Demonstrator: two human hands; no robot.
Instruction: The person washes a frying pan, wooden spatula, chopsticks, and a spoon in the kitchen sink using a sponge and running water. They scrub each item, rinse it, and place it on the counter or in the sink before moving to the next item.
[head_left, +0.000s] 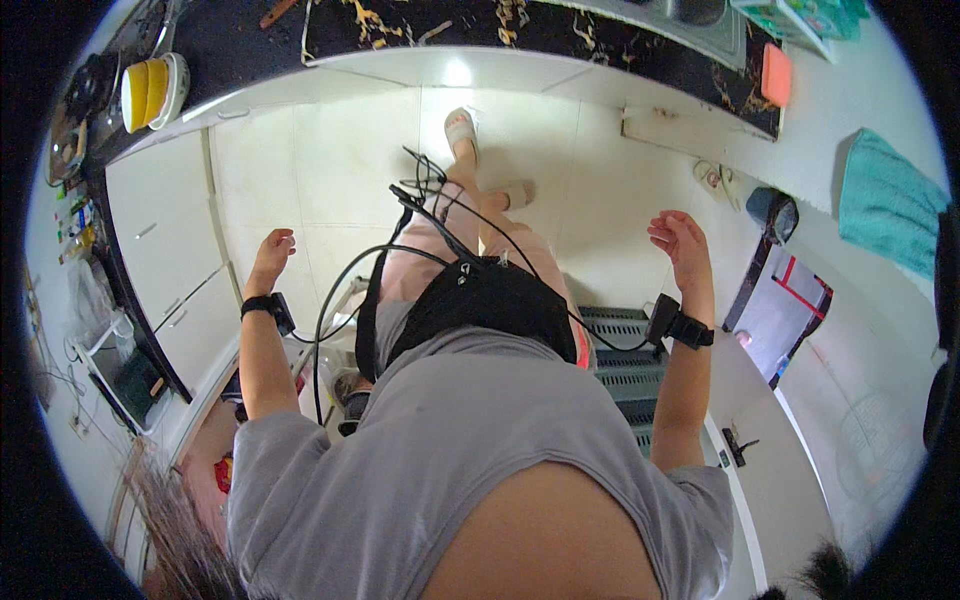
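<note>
My left hand hangs empty above the pale tiled floor, fingers loosely curled with a gap at the thumb. White drawers stand to its left. Out on the other side is my right hand, also holding nothing, its fingers bent and slightly apart. Each wrist wears a black strapped device, and cables run from these toward the black waist bag. More black cable loops out in front of my legs. Neither hand touches any object.
A dark marbled counter with a metal sink spans the front. Yellow bowls stand at its left end. A coral-coloured block sits at its right end. A teal towel hangs right; a slatted grey-green rack stands beside me.
</note>
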